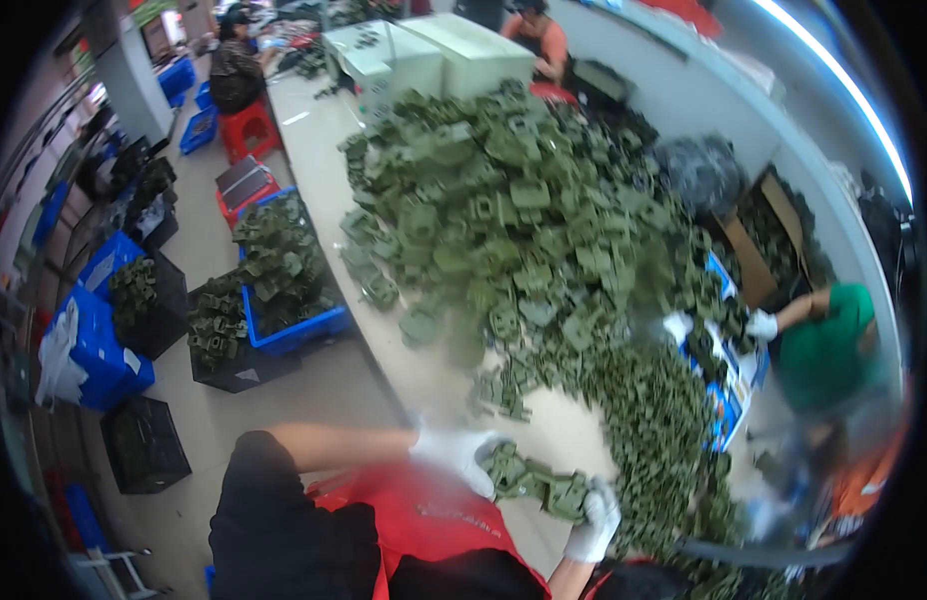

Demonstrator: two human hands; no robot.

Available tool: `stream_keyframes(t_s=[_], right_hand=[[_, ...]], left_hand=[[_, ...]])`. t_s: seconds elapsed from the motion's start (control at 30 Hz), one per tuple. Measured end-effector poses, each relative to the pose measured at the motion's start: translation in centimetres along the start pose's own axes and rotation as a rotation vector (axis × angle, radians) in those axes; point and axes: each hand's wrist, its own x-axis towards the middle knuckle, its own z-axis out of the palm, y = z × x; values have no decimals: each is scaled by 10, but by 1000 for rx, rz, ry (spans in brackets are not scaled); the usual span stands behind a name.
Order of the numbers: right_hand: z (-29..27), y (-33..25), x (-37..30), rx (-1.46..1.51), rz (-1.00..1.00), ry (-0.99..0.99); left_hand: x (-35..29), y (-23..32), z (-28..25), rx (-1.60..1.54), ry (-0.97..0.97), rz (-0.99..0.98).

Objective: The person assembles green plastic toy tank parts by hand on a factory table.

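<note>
Between my two white-gloved hands is an olive-green moulded plastic part, held just above the near edge of the table. My left hand grips its left end, with the fingers partly hidden behind it. At its right end, the fingers and thumb of my right hand are closed round it. Small green plastic pieces lie thickly spread right beside my right hand. Farther back rises a large heap of bigger green plastic parts.
Blue and black crates of green parts stand on the floor at left. White boxes sit at the table's far end. A person in a green shirt works across the table at right, near an open cardboard box. Others sit farther back.
</note>
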Motion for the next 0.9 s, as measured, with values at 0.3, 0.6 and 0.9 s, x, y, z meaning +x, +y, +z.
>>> stream_keyframes(t_s=[0.3, 0.6, 0.9], right_hand=[[47, -8, -7, -976, -259, -316], [118, 0, -9, -1044, 78, -662], [63, 40, 5, -277, 470, -621]], left_hand=[[-10, 27, 11, 2, 235, -468], [-17, 56, 4, 72, 79, -359], [-14, 51, 21, 225, 121, -308]])
